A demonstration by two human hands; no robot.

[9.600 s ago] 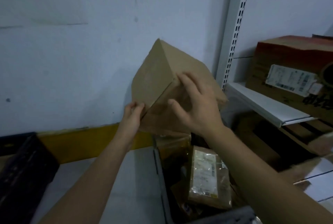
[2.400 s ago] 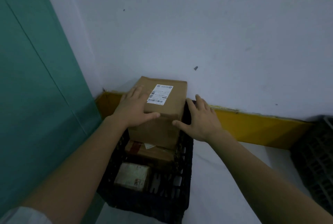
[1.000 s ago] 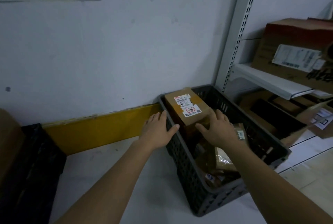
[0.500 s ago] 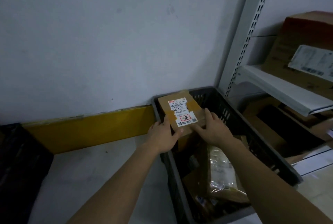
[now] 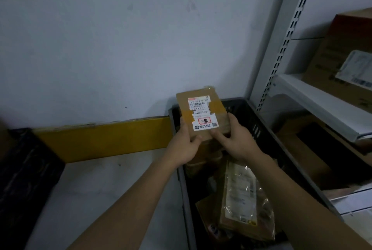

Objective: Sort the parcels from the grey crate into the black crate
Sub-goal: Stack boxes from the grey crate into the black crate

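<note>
Over the grey crate (image 5: 259,121), the left hand (image 5: 184,145) and right hand (image 5: 237,139) hold a small cardboard parcel (image 5: 202,114) by its sides. More parcels (image 5: 241,195) lie inside. Far left sits the black crate (image 5: 22,175).

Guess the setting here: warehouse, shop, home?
Probably a parcel sorting or stock room. Both hands hold a taped brown cardboard parcel with a white shipping label over a grey plastic crate of more parcels, beside white slotted metal shelving stacked with labelled cartons.
</note>
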